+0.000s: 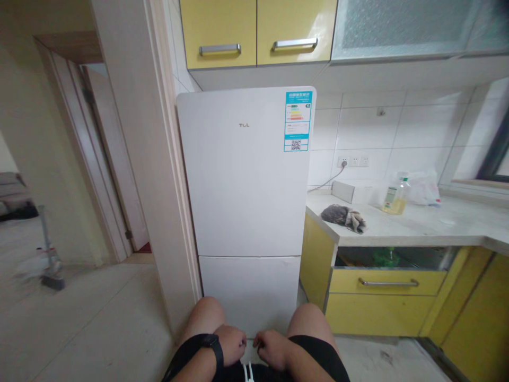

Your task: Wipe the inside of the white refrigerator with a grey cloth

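Fridge (246,191) stands upright in the middle of the head view I watch, between a doorframe (149,159) and the tabletop (409,227). Before it, near the bare knees (209,310), the left hand (231,344) and right hand (273,348) sit apart, fingers (242,342) curled inward; I cannot tell whether they pinch anything.

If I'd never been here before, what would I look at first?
Probably the big white fridge in the middle. Next, maybe the shiny yellow cupboard doors above it. Then the left hand and right hand, close together at the bottom.
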A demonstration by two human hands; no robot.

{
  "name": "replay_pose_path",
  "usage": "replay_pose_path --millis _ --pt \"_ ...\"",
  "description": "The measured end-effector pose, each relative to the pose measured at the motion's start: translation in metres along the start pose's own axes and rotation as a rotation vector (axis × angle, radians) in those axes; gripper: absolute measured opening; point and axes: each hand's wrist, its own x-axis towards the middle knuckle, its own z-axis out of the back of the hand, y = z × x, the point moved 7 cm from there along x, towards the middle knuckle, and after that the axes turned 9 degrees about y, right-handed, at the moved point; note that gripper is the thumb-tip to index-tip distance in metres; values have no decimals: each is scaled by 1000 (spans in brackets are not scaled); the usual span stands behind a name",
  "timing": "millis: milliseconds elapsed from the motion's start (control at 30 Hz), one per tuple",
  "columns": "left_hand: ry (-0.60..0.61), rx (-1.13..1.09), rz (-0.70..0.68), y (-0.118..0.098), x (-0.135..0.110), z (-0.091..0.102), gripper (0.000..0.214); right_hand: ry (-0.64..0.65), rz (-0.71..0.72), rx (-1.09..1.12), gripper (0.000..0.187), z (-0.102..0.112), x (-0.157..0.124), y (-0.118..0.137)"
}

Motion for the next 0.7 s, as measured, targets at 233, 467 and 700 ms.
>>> replay_pose_path --millis 233,467,700 --pt "-6 -6 -11 1 -1 1 41 1 -3 3 53 -1 3 -2" --pt "-7 -7 -14 2 2 -1 40 0 0 6 52 -2 5 -4" --pt "2 -1 -12 2 2 -1 40 -7 -5 0 52 0 0 -1"
